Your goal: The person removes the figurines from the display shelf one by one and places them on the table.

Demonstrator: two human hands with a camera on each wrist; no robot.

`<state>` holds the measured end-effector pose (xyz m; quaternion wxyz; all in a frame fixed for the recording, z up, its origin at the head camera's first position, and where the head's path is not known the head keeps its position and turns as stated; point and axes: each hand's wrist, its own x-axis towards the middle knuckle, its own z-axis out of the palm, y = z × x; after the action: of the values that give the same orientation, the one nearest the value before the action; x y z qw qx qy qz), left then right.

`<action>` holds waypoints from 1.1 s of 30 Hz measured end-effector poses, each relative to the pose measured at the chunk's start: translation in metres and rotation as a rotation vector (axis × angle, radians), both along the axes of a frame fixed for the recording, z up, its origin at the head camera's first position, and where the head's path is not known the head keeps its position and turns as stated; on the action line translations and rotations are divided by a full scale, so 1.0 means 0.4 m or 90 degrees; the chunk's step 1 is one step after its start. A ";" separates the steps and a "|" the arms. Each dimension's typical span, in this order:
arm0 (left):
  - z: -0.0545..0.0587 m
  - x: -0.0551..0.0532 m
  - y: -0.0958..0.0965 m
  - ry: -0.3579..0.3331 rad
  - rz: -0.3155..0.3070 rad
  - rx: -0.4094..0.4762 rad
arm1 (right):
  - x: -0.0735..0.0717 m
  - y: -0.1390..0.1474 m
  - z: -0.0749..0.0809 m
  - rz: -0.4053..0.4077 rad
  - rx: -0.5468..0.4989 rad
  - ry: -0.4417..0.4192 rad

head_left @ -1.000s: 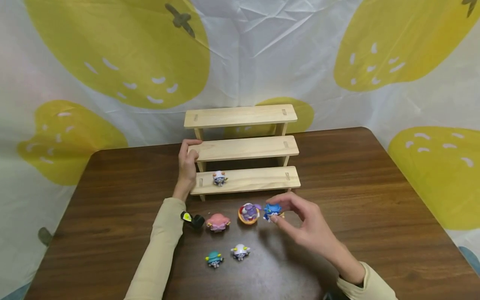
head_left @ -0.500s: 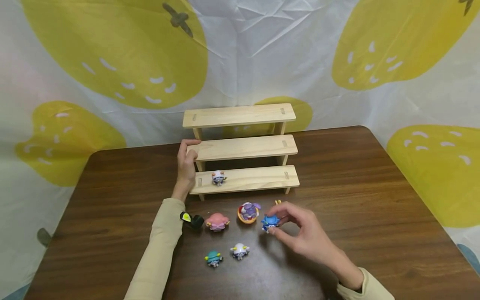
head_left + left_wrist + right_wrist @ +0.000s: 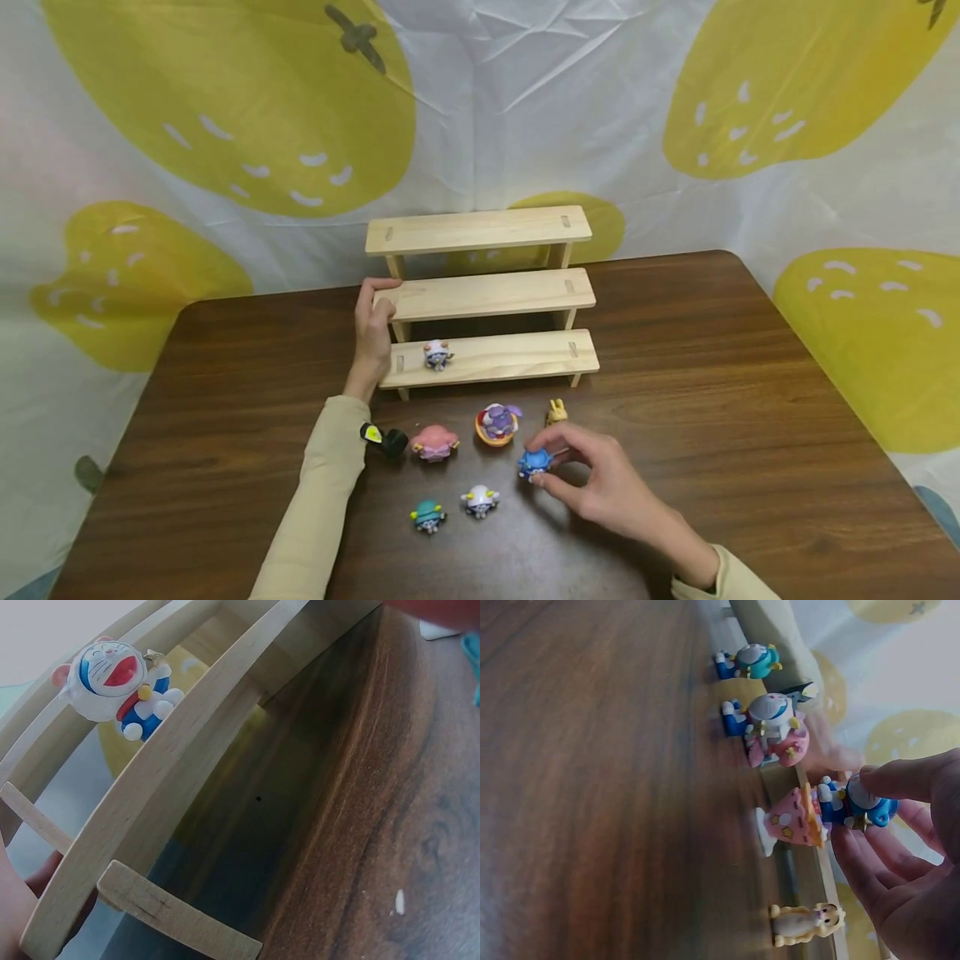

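Observation:
My left hand (image 3: 372, 333) grips the left end of the middle shelf of a three-step wooden display stand (image 3: 495, 296). Between thumb and fingers, my right hand (image 3: 611, 483) pinches a small blue toy figurine (image 3: 535, 463), held upright above the table in the right wrist view. On the bottom step, toward its left end, stands a white-capped figurine (image 3: 437, 356) with a red open mouth, seen closely in the left wrist view. Just left of the right hand is a purple figurine in an orange-rimmed cup (image 3: 497, 425). A tan long-eared figurine (image 3: 557, 412) stands behind that hand.
A pink figurine (image 3: 435, 443) stands near my left sleeve. Closer to me are a teal-capped figurine (image 3: 428, 517) and a white figurine with yellow horns (image 3: 480, 502). The brown wooden table (image 3: 712, 400) backs onto a lemon-print cloth (image 3: 480, 108).
My right hand has moved toward me and slightly left with the blue figurine, exposing the tan figurine behind it. The left hand stays on the stand.

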<state>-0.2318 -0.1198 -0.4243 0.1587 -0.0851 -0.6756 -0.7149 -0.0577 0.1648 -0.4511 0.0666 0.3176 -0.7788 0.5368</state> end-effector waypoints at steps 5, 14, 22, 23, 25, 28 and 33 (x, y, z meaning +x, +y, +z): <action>0.000 -0.001 0.000 0.000 0.004 0.004 | -0.001 -0.001 -0.018 0.000 0.015 -0.024; -0.001 0.001 0.000 -0.007 0.005 -0.003 | -0.004 -0.008 -0.050 0.001 0.058 -0.094; 0.001 0.001 0.001 -0.002 0.006 -0.007 | 0.001 -0.004 -0.063 0.006 0.075 -0.096; 0.000 0.000 0.001 -0.001 0.006 -0.007 | 0.002 -0.003 -0.063 0.004 0.076 -0.099; -0.001 0.000 0.001 0.003 0.007 -0.006 | 0.002 -0.002 -0.061 0.001 0.079 -0.105; -0.003 -0.001 0.001 0.010 0.008 -0.006 | 0.001 -0.001 -0.058 0.000 0.086 -0.112; -0.005 -0.001 0.001 0.014 0.005 -0.006 | 0.003 0.002 -0.056 0.003 0.095 -0.119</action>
<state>-0.2321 -0.1193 -0.4262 0.1685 -0.0911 -0.6776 -0.7100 -0.0565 0.1654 -0.4734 -0.0318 0.2723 -0.8187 0.5046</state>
